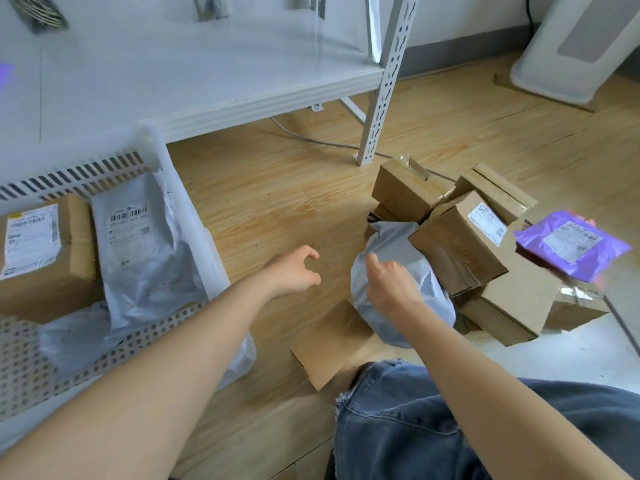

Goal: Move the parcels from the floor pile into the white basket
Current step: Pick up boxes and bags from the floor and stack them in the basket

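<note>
On the wooden floor (pixel 277 188), below a white metal shelf (pixel 207 84), the white basket (pixel 86 355) sits at the left, already carrying a cardboard box (pixel 45 258) with a label and a grey mailer bag (pixel 138 244) lying beside it, with another pale bag under them. Well to the right lies the pile of parcels (pixel 485 244): several brown cartons heaped against one another, a purple mailer (pixel 571 244) resting on the far side, and a flat carton (pixel 329 341) near the person's denim-clad knee (pixel 415 427). At the near edge of the pile a rounded grey poly bag (pixel 398 306) leans against a labelled carton (pixel 457 244). The right hand (pixel 388 278) rests on the top of that grey bag with its fingers curled down on the plastic (whether they actually pinch it cannot be told). The left hand (pixel 294 271) hovers over bare floor between basket and pile, fingers spread apart and holding nothing.
</note>
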Available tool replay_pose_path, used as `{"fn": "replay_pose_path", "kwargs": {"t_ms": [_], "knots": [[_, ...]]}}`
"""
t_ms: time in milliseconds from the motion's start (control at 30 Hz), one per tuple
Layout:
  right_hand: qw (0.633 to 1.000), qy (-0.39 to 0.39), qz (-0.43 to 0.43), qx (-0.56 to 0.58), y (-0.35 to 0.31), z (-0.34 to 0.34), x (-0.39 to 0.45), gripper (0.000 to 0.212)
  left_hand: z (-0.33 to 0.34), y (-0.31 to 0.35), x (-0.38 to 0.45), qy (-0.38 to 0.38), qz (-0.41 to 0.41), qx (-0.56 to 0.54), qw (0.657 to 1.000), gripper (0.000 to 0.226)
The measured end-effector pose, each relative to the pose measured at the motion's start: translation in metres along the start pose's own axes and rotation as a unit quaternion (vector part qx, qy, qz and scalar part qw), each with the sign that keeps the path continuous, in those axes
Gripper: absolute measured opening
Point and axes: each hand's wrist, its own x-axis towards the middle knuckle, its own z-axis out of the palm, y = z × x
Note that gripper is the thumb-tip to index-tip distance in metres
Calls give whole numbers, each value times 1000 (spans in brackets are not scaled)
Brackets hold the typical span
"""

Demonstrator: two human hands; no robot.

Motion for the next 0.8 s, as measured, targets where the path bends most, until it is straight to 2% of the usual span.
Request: {"fn": "replay_pose_path", "kwargs": {"t_ms": [167,333,533,667,800], "knots": [[991,136,-6,15,-16,-62,2,40,-22,12,-27,26,61,22,998,63],[973,197,-46,108,-29,-125,-5,49,-42,20,-49,69,125,-8,990,80],[923,301,-125,205,-81,-188,-20,40,-74,15,-78,97,173,-33,980,94],[891,299,-141,310,-115,-213,-25,35,-100,0,-91,145,183,-66,970,99],[845,267,-159,435,-149,-230,-25,29,-114,-22,-99,218,113,-154,957,115]]}}
